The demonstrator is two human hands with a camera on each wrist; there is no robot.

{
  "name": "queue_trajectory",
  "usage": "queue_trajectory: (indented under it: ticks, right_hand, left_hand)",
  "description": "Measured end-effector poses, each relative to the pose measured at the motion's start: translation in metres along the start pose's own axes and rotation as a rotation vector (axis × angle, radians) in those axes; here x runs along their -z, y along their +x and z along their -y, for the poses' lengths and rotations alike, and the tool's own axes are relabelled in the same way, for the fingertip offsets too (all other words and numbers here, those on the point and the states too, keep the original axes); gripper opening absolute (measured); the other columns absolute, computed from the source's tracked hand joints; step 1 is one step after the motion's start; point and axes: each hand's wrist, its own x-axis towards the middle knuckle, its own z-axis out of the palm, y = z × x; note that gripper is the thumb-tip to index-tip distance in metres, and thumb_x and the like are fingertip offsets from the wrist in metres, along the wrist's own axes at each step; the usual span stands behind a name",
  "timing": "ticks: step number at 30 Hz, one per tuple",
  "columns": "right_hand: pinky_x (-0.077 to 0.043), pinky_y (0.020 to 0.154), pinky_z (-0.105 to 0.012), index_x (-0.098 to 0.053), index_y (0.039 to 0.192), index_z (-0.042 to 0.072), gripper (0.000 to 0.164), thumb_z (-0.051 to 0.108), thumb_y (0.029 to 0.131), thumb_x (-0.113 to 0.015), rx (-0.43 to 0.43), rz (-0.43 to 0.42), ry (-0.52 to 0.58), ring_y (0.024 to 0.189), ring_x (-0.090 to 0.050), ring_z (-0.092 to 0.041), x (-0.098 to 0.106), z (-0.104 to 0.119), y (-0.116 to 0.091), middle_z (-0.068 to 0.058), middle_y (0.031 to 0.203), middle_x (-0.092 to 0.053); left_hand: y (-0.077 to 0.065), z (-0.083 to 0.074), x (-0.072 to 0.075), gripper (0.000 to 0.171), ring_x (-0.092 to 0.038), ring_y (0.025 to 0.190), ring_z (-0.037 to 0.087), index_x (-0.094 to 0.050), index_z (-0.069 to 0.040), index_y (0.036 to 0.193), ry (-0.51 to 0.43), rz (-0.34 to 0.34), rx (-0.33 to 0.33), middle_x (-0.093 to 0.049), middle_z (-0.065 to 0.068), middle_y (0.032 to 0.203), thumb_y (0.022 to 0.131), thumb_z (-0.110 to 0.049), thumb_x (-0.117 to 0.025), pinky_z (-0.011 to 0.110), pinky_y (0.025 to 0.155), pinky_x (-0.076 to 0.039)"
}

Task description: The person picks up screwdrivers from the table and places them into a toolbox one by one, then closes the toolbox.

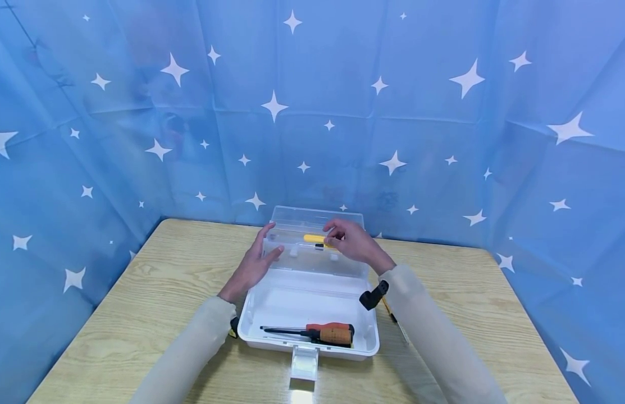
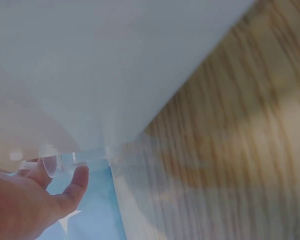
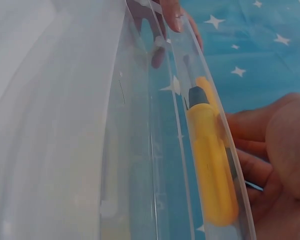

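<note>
A white toolbox (image 1: 302,297) stands on the table, its clear lid (image 1: 319,216) raised at the back. My left hand (image 1: 249,269) holds the lid's left edge, thumb on the near side, as the left wrist view also shows fingers (image 2: 81,177) around the clear edge. At the lid's shallow compartment, my right hand (image 1: 355,241) pinches a yellow-handled tool (image 1: 332,243). Another yellow handle (image 3: 212,165), with a dark collar, shows through the plastic in the right wrist view, right beside the right hand (image 3: 285,160). The pinched tool is mostly hidden by fingers.
Screwdrivers, one with a red handle (image 1: 329,326) and one with an orange-brown handle (image 1: 336,336), lie along the box's front wall. A latch (image 1: 304,362) hangs at the front. A thin-shafted tool (image 1: 393,317) lies right of the box, and a black-and-yellow item (image 1: 233,328) left. A starry curtain (image 1: 312,140) stands behind.
</note>
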Motion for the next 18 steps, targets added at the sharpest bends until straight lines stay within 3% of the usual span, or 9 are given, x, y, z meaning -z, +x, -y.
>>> queue_trajectory:
  ticks: [18]
  right_hand:
    - [-0.051, 0.073, -0.035, -0.060, 0.122, 0.011, 0.024, 0.018, 0.099, -0.063, -0.013, 0.003, 0.010, 0.086, -0.058, -0.021, 0.0000, -0.0013, -0.0007, -0.005, 0.104, -0.068]
  left_hand:
    - [-0.0002, -0.0012, -0.0002, 0.067, -0.021, 0.150, 0.037, -0.016, -0.043, 0.155, 0.007, -0.001, 0.026, -0.012, 0.002, 0.166, 0.099, -0.051, -0.053, 0.066, 0.113, -0.025]
